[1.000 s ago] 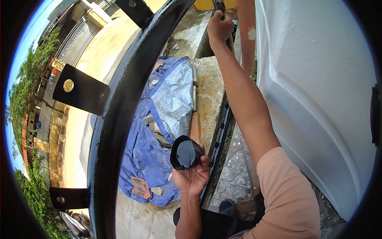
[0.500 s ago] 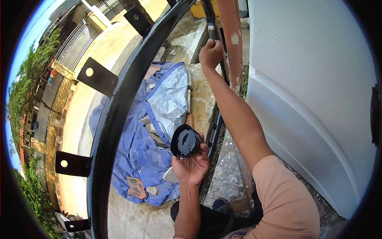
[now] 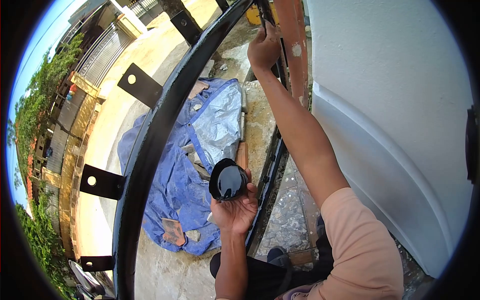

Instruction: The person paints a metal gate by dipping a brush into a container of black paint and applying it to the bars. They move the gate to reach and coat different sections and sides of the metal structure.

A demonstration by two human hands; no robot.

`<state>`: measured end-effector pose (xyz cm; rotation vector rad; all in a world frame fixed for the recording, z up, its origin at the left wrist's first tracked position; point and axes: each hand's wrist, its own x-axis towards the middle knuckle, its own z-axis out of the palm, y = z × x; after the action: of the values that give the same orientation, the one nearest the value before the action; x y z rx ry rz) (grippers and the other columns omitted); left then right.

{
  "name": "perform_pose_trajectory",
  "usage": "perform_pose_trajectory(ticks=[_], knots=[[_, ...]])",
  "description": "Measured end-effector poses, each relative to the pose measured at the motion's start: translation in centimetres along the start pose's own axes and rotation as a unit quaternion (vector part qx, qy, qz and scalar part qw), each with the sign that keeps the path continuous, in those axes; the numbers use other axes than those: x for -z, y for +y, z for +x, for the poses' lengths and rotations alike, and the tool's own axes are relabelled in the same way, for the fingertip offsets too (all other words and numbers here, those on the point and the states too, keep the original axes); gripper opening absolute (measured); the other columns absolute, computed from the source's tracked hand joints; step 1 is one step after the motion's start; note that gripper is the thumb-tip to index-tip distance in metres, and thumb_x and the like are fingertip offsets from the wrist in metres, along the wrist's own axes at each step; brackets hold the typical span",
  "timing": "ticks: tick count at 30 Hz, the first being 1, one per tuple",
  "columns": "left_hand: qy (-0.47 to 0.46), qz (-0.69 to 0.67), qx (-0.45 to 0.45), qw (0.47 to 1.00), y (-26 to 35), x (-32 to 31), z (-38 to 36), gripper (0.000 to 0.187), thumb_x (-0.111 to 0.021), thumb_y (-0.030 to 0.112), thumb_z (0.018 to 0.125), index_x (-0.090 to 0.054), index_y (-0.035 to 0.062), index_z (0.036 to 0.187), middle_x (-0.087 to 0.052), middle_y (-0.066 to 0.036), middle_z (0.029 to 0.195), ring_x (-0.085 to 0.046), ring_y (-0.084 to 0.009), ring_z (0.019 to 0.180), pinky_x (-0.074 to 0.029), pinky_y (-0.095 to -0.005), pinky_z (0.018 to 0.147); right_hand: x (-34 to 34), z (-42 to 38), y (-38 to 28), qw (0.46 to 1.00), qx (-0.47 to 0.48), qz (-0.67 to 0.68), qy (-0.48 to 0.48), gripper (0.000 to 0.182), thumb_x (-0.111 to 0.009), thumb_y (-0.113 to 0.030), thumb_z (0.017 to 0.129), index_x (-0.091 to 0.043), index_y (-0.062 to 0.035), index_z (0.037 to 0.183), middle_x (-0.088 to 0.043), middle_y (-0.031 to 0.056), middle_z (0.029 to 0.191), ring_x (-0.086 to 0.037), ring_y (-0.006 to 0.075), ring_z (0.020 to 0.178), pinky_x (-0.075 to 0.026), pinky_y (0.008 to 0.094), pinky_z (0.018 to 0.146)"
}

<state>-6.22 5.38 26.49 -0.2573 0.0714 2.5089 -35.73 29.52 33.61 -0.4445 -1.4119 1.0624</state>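
Note:
My left hand (image 3: 237,214) is wrapped from below around a small black cup (image 3: 215,186), its fingers along the right side. Glossy black paint (image 3: 230,181) lies inside the cup. At the top, my right hand (image 3: 264,49) is closed on a paintbrush (image 3: 263,21), which is dark and partly hidden by the fingers. The brush is up against a narrow black metal post (image 3: 282,75) beside a reddish-brown post (image 3: 293,50). Whether its bristles touch the metal cannot be made out.
A curved black metal frame (image 3: 145,145) with flat drilled tabs (image 3: 102,181) arcs along my left. A blue tarp (image 3: 170,200) with rubble and brick pieces (image 3: 173,231) covers the ground beyond. A large white panel (image 3: 385,100) stands on the right.
My right hand has risen slightly and turned at the wrist, so less of the brush shows. The cup and left hand sit slightly further left. The view has shifted a little.

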Motion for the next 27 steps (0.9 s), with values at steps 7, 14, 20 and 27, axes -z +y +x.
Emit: perform_pose_trajectory(ticks=[7,14,20,27], knots=[[-0.018,0.003,0.007,1.0,0.4,0.4,0.2,0.057,-0.046,0.05,0.093,-0.054,0.0109,0.134,-0.054,-0.018,0.134,-0.06,-0.0338,0.104,-0.051,-0.0331,0.069,-2.0,2.6,-0.8,0.996,-0.073,-0.028,0.046,0.032,-0.05,-0.018,0.096,-0.061,-0.0022,0.122,-0.067,0.0219,0.106,-0.064,0.0388,0.097,-0.05,0.0437,0.083],[-0.016,-0.005,0.01,1.0,0.9,0.8,0.4,0.058,-0.045,0.051,0.093,-0.053,0.0122,0.135,-0.053,-0.017,0.135,-0.06,-0.0344,0.104,-0.051,-0.0334,0.069,-2.3,2.1,0.9,0.996,-0.038,0.017,0.073,0.034,-0.049,-0.022,0.096,-0.062,-0.004,0.123,-0.066,0.0235,0.11,-0.062,0.0419,0.099,-0.048,0.0489,0.087],[-0.021,0.001,0.011,1.0,1.1,1.2,0.2,0.058,-0.043,0.052,0.094,-0.051,0.0123,0.136,-0.053,-0.017,0.135,-0.06,-0.0338,0.105,-0.051,-0.0338,0.069,-1.6,1.8,-0.2,0.998,0.015,-0.042,0.045,0.03,-0.048,-0.018,0.098,-0.06,-0.0046,0.122,-0.065,0.0238,0.102,-0.064,0.041,0.091,-0.051,0.0487,0.077],[-0.03,0.004,0.028,0.999,0.6,0.9,0.0,0.059,-0.042,0.053,0.095,-0.052,0.0109,0.135,-0.053,-0.018,0.135,-0.061,-0.0337,0.104,-0.052,-0.0343,0.069,3.0,-1.0,0.2,0.98,0.172,-0.095,0.02,0.029,-0.05,-0.017,0.097,-0.06,-0.0032,0.119,-0.059,0.0194,0.09,-0.061,0.0384,0.079,-0.049,0.0465,0.067]])
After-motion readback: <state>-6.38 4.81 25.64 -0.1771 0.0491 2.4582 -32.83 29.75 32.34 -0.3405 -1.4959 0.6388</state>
